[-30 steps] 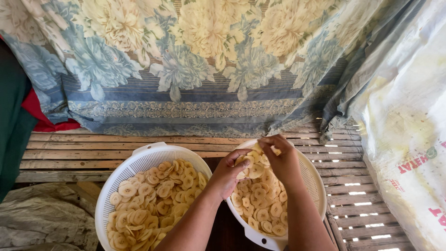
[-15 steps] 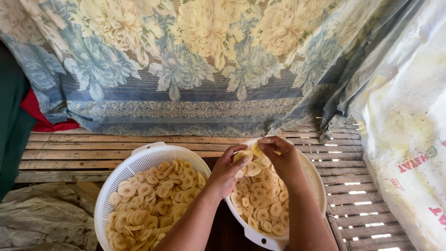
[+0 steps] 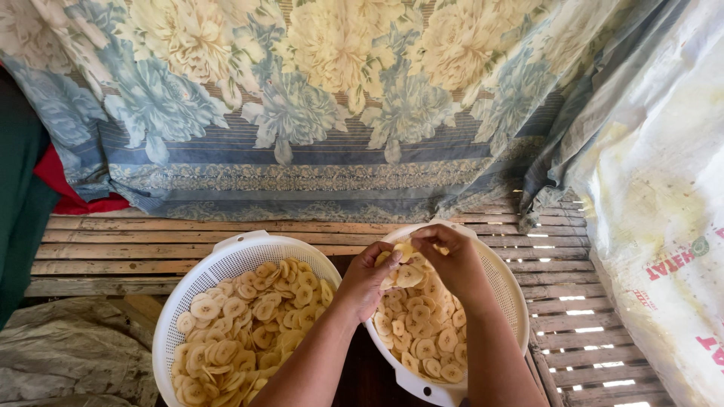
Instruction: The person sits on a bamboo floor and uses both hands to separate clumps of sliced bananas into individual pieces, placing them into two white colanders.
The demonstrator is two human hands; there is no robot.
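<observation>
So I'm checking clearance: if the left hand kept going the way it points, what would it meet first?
Probably the right hand: the left hand points up and rightward toward it over the right basket, both pinching slices. Depth is unclear.

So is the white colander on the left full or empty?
Fairly full: the left colander holds a heap of pale yellow slices covering its bottom, though its far rim stands clear above them.

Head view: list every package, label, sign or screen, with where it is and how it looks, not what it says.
Sack: hangs along the right edge, large, whitish translucent plastic with yellowish patches.
Printed label: on the sack's lower part, red lettering beside a small round green mark.
No signs or screens in view.
</observation>
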